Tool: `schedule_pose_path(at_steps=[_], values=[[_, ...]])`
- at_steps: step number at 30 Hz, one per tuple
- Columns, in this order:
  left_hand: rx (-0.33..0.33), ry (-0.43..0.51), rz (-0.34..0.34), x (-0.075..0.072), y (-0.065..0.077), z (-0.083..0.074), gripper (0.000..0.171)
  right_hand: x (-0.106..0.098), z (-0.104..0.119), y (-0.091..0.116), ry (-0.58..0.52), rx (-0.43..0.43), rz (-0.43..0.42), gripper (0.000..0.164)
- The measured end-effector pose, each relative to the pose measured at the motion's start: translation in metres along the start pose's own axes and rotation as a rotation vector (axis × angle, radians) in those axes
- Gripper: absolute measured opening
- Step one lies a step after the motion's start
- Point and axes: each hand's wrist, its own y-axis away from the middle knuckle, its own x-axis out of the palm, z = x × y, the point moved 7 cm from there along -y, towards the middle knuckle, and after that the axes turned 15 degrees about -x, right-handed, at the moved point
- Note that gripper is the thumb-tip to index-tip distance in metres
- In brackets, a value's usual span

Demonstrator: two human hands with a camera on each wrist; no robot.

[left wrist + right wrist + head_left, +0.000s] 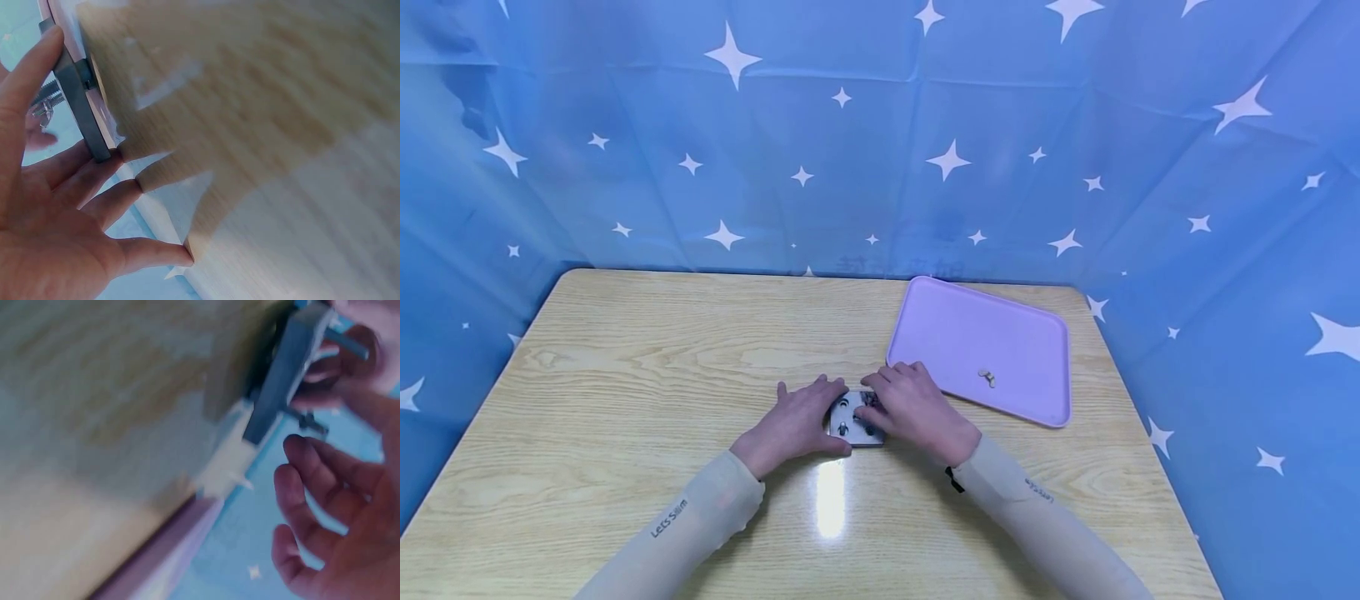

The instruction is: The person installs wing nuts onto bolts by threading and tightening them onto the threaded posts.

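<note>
- The metal plate (854, 435) is partly covered by the right hand (917, 412) in the head view.
- Metallic pieces (987, 377) on the purple tray (977, 329) are shown too small to be identified.
- Both sleeves (700, 512) are cut off below.

Plate (857, 437): we see smooth metal
Post (51, 92): ridged, shiny metal
Tray (962, 329): smooth plastic, as we see it
Tabletop (625, 400): wood grain, glossy under light
Backdrop (850, 192): we read creased cloth
</note>
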Motion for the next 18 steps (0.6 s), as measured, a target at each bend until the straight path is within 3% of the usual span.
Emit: schedule_pose_path(at_steps=[9, 18], values=[[-0.022, 0.003, 0.017, 0.0009, -0.0010, 0.0011, 0.096, -0.0061, 0.0022, 0.0048, 0.031, -0.258, 0.127, 0.040], [-0.020, 0.002, 0.015, 0.0022, -0.0022, 0.0014, 0.093, -0.0013, 0.0040, 0.0043, 0.093, -0.287, 0.132, 0.037]])
